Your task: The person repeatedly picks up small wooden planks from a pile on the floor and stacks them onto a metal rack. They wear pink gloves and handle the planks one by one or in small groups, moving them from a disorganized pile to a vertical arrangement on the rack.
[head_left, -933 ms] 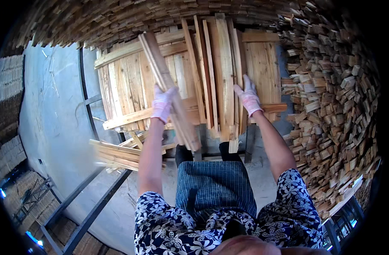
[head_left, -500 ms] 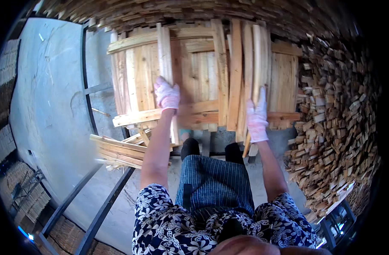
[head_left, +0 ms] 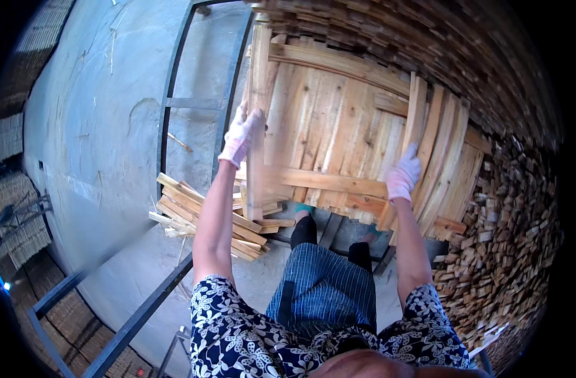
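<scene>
"Wooden plank, where's it at?"

"Left edge of the panel, left hand wrapped round it."

"Right hand?"

"Half-curled on strips toward the right edge, can't tell if gripping."

Plank in L hand blurry, wood stack @ top smeared & cut off.

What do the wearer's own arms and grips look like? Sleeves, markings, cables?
Left grip and right grip: similar pale gloves, whitish with a pink tinge, ending at the wrist. Forearms: uncovered, no cables visible. Short sleeves: dark navy, white flower print.
</scene>
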`<action>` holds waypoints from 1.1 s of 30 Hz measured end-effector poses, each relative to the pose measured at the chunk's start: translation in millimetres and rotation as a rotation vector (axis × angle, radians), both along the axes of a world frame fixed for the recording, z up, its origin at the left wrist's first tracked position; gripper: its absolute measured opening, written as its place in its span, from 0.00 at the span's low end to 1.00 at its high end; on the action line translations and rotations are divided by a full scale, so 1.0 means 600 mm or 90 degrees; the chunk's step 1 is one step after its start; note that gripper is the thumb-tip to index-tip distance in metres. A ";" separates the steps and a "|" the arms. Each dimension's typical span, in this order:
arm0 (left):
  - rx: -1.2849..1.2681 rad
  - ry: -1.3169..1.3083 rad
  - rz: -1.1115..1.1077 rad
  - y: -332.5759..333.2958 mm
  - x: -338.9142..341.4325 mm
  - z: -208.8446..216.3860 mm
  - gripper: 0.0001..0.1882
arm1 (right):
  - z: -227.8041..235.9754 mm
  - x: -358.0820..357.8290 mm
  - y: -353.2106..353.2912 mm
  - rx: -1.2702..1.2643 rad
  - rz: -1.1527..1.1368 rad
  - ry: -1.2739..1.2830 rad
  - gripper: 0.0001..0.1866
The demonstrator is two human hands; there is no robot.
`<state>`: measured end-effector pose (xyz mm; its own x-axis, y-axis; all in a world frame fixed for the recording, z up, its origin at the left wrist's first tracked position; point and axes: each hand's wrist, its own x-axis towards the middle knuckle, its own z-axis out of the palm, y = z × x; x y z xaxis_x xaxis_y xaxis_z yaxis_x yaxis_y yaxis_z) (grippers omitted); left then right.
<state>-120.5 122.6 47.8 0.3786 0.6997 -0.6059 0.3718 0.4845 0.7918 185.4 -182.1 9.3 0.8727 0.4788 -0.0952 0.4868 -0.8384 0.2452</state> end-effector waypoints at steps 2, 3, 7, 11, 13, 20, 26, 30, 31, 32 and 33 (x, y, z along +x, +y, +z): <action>0.098 0.191 -0.063 0.052 -0.083 -0.071 0.40 | 0.035 -0.039 0.012 0.117 0.060 0.106 0.40; 0.085 0.143 -0.078 0.057 -0.077 -0.072 0.40 | 0.048 -0.059 0.014 0.205 -0.024 0.272 0.47; 0.049 0.080 -0.105 0.067 -0.080 -0.094 0.41 | 0.051 -0.186 0.060 0.371 0.163 0.400 0.48; 0.032 -0.052 -0.046 0.062 -0.060 -0.060 0.39 | 0.054 -0.277 0.245 0.339 0.027 0.524 0.47; 0.030 0.001 -0.065 0.067 -0.066 -0.058 0.39 | 0.039 -0.315 0.318 0.290 -0.004 0.533 0.45; 0.100 0.116 -0.114 0.083 -0.062 -0.069 0.37 | -0.029 -0.453 0.425 0.394 0.019 0.593 0.44; 0.449 0.231 -0.035 0.053 -0.105 -0.122 0.39 | -0.006 -0.277 0.451 0.224 0.331 0.456 0.42; 0.513 0.193 -0.206 0.048 -0.027 -0.063 0.42 | -0.064 -0.061 0.545 0.190 0.441 0.084 0.39; 0.542 0.186 -0.207 0.051 -0.031 -0.074 0.41 | -0.072 -0.055 0.558 0.163 0.423 0.118 0.37; 0.567 0.175 -0.209 0.050 -0.037 -0.086 0.39 | -0.077 -0.065 0.571 0.132 0.402 0.151 0.35; 0.569 0.168 -0.212 0.046 -0.043 -0.091 0.38 | -0.080 -0.073 0.574 0.128 0.399 0.161 0.34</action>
<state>-146.3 150.3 -6.8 0.5676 0.8233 0.0000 0.5978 -0.4121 0.6876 141.5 162.5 -38.7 0.3890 0.9139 -0.1156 0.9146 -0.3982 -0.0702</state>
